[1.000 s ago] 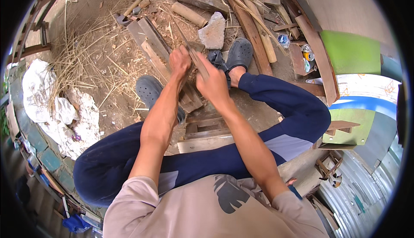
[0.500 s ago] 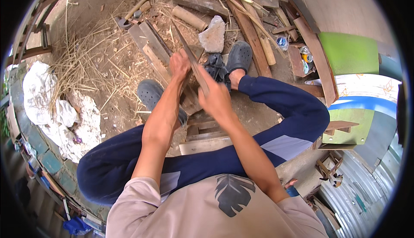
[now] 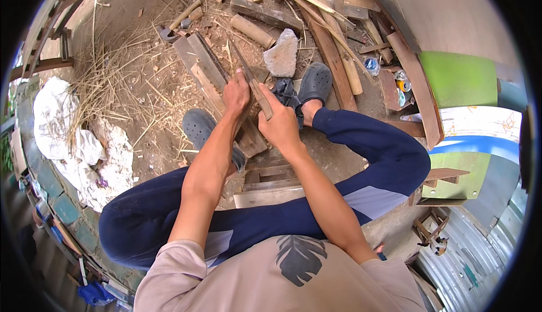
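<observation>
A person's right hand (image 3: 280,127) closes firmly around the brown handle (image 3: 262,101) of a long blade (image 3: 242,56) angled toward the far left. Just left of it, the left hand (image 3: 236,93) curls into a fist, any contents hidden, beside wooden boards (image 3: 191,58), with a pale stone (image 3: 281,54) beyond.

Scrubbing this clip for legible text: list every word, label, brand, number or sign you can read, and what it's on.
None readable.
Long, narrow brown tool in the right hand: no lettering shows.
Beige short-sleeved T-shirt: dark grey leaf print, no words.
Small yellow-and-silver can: any printing too small.
White sheet with orange marks: marks too unclear to read.
</observation>
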Demonstrator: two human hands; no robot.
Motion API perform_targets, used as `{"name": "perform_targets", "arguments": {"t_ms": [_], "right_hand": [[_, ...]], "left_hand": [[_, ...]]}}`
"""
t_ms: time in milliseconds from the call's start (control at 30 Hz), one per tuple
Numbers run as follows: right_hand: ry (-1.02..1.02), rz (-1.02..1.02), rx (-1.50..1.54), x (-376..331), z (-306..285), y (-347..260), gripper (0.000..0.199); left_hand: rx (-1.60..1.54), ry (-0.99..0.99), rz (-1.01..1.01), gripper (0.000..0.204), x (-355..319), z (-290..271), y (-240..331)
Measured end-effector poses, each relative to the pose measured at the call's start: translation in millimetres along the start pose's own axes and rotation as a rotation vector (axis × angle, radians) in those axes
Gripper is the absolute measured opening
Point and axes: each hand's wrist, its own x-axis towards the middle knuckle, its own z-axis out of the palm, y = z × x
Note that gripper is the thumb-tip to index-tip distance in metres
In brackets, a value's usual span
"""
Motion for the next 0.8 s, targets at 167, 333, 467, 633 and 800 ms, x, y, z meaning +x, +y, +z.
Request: {"name": "perform_targets", "arguments": {"t_ms": [167,333,467,633,800], "right_hand": [[-0.090,0.095,-0.089,0,-7,-30,0.070],[-0.036,-0.059,0.027,-113,-64,-44,0.077],[0.000,-0.072,0.006,-128,-65,-35,0.076],[-0.030,-0.037,-0.070,12,-6,-18,0.064],[0.018,-0.084,0.005,-138,-68,-36,0.076]], "left_hand": [[0.058,-0.013,-0.092,0.080,-5,-1,-9],[0.077,0.077,-0.106,0.081,-6,2,-15],[0.114,0.065,-0.161,0.081,-7,4,-8],[0.079,0.059,-0.128,0.080,-5,12,-14],[0.072,0.095,-0.121,0.078,-9,-5,2]]}}
